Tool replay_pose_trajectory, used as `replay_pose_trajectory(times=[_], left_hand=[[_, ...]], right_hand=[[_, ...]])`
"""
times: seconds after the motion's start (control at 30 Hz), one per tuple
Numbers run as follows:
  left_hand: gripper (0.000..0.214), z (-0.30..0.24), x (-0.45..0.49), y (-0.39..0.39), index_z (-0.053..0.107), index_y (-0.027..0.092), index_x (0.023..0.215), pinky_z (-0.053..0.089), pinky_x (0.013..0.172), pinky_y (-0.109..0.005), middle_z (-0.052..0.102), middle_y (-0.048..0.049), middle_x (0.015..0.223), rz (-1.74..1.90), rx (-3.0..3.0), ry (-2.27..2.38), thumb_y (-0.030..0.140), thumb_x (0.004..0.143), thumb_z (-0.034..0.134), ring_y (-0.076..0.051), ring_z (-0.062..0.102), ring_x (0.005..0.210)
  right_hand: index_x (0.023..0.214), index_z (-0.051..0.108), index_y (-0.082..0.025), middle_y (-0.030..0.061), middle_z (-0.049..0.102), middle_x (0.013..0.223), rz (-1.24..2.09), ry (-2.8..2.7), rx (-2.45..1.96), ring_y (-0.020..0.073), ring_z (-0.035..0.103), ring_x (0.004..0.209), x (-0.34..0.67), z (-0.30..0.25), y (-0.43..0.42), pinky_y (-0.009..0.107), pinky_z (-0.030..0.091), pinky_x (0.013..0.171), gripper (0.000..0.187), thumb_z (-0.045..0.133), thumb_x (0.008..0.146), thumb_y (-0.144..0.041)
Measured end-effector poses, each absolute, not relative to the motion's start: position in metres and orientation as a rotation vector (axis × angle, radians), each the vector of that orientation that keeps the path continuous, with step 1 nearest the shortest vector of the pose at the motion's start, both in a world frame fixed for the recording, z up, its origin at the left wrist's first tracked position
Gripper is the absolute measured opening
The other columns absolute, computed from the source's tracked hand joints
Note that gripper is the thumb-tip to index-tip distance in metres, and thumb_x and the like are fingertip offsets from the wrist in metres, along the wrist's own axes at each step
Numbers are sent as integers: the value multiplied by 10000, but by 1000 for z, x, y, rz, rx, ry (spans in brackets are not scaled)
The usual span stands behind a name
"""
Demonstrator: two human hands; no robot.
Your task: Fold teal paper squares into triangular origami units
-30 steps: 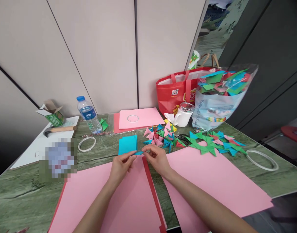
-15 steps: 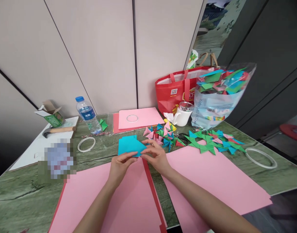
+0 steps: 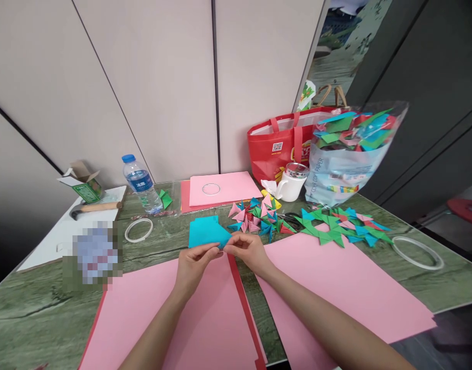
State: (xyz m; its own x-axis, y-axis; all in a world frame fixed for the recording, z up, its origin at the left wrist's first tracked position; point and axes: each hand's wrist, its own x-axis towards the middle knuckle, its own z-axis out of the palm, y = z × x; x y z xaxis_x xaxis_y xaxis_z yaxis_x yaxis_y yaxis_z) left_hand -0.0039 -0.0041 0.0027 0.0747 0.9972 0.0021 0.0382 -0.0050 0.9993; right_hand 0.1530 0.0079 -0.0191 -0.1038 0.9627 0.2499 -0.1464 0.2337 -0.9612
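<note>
**While a blue sheet is pinched, open room is left on the pink paper**

A blue sheet (image 3: 207, 234) is gripped at its near corner by the closed fingertips of the left hand (image 3: 195, 262) and the right hand (image 3: 248, 252), and is held up just beyond them.

Below the fingers and nearer the person, the near pink sheet (image 3: 205, 318) lies bare up to the table (image 3: 35, 308) edge. Just beyond the right fingers, the way is crowded by a heap of folded pieces (image 3: 255, 216).

- **Pink sheets:** three are counted, the near one, the right pink sheet (image 3: 336, 277) beside the right fingers, and the far pink sheet (image 3: 228, 187) well beyond them.
- **White rings:** three are counted, the left ring (image 3: 138, 229), the right ring (image 3: 417, 253) and the far ring (image 3: 211, 189).
- **Far edge:** one bottle (image 3: 140, 183), one mug (image 3: 290, 185), a red bag (image 3: 282, 144) and a clear bag (image 3: 347, 159) are seen.
</note>
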Motion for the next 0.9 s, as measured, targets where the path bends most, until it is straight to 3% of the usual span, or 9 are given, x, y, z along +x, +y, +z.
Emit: replay_pose_trajectory(times=[0.37, 0.9], left_hand=[[265, 2, 1, -6, 683, 121, 828, 521, 769, -418, 719, -34, 669, 1188, 1087, 1115, 231, 588, 710, -258, 669, 701], [334, 0, 3, -5, 663, 110, 896, 527, 753, -379, 709, -24, 610, 1206, 1072, 1148, 212, 581, 710, -231, 668, 679]], right_hand=[[671, 584, -169, -18, 550, 619, 1232, -1177, -925, 109, 507, 569, 150, -22, 7, 230, 431, 540, 231, 733, 526, -267], [697, 607, -166, -12, 579, 663, 1218, -1202, -917, 97, 506, 567, 149, -23, 5, 216, 410, 525, 178, 710, 566, -227]])
